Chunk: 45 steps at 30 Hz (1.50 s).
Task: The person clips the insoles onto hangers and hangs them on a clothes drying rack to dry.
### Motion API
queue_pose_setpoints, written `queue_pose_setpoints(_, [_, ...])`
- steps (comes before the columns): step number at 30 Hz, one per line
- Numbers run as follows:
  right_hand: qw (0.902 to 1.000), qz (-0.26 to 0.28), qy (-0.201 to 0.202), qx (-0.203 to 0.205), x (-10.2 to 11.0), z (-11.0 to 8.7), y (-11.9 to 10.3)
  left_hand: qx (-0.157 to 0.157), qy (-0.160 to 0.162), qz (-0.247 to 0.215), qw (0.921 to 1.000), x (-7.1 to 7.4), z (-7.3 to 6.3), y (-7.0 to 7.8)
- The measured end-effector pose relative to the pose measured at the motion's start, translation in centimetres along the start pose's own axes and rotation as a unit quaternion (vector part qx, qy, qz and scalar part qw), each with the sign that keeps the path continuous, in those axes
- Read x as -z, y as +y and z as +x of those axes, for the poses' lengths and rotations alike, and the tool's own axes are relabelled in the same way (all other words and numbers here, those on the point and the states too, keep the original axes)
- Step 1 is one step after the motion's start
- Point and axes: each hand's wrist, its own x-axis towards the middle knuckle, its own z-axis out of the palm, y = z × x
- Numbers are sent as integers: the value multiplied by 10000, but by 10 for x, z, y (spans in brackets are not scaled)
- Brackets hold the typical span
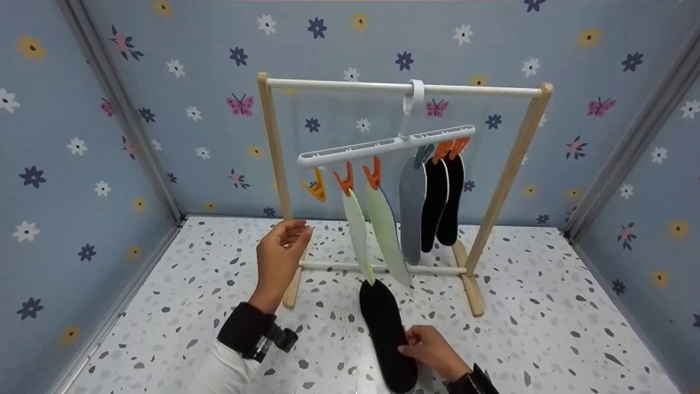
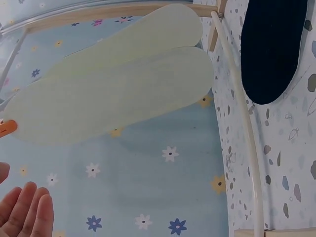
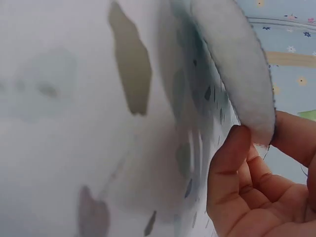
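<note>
My right hand (image 1: 435,350) pinches the edge of a black insole (image 1: 384,328) low in front of the rack. The right wrist view shows its fleecy white side (image 3: 242,64) between thumb and fingers. My left hand (image 1: 278,257) is raised at the rack's left post, fingers loosely bent and holding nothing. Above it, a yellow clothespin (image 1: 317,189) dangles with nothing in it from the left end of a white hanger (image 1: 355,150). Two pale green insoles (image 1: 356,230) hang beside it from orange clothespins (image 1: 373,174).
A wooden rack (image 1: 508,175) with a white top bar (image 1: 339,85) bears the hanger, which tilts down to the left. Toward its right end hang a grey insole (image 1: 411,213) and two black insoles (image 1: 435,208). Flower-patterned walls (image 1: 213,49) surround the speckled table (image 1: 547,306).
</note>
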Motion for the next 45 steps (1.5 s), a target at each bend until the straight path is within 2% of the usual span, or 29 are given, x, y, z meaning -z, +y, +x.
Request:
queue_pose_setpoints(9, [9993,-289,-218,42,-3,-11,-5,-176,-66,-166,9997,5,3,9])
queue_pose_setpoints(13, [9988,-391,-277,122,-8,-13,-8,-288,-250,-636,9972,7,5,13])
queue_pose_setpoints(21, [9957,-504,-552,540,-19,-14,-16,-572,-839,-1385,9851,6,12,27])
queue_pose_setpoints(27, [9954,-416,-655,570,-24,-16,-24,-533,-1195,-1766,9755,4,18,38])
queue_pose_setpoints(34, [9940,-359,-649,799,-28,-17,-29,-551,-1539,-2186,9620,0,31,44])
queue_pose_setpoints(45, [9937,-370,-649,837,-35,-21,-34,-734,-2036,-2222,9507,-7,33,54])
